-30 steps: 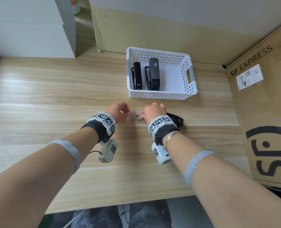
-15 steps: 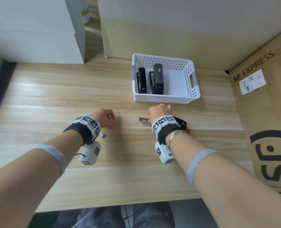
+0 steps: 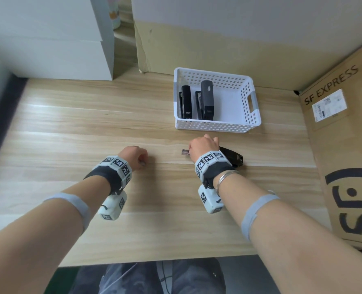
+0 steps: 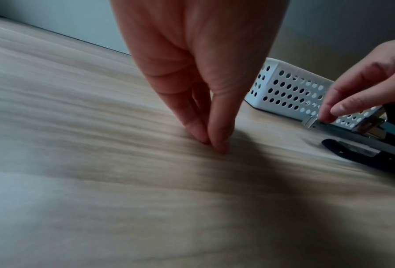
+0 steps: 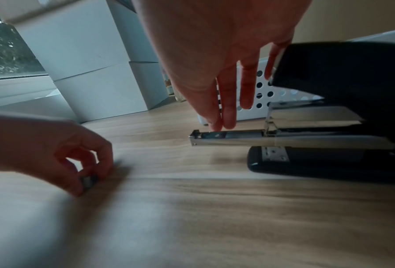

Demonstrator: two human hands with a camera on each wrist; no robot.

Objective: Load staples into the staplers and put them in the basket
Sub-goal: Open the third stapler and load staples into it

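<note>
A black stapler (image 3: 233, 157) lies open on the wooden table in front of the white basket (image 3: 214, 126). Its lid is raised and its metal staple tray (image 5: 233, 138) juts out to the left. My right hand (image 5: 219, 125) pinches the top of that tray near its tip with thumb and forefinger. Further left, my left hand (image 3: 142, 162) reaches down to the table and pinches a small strip of staples (image 5: 89, 181). Two black staplers (image 3: 186, 102) (image 3: 206, 100) lie side by side in the basket's left half.
A large SF Express cardboard box (image 3: 345, 145) stands along the table's right side. White boxes (image 3: 48, 39) are stacked at the back left and a cardboard panel (image 3: 218, 49) stands behind the basket. The table's front edge (image 3: 154, 262) is near my lap.
My left hand has moved left, away from the stapler, and come down on the staple strip that lay on the table. My right hand has stayed on the stapler's tray.
</note>
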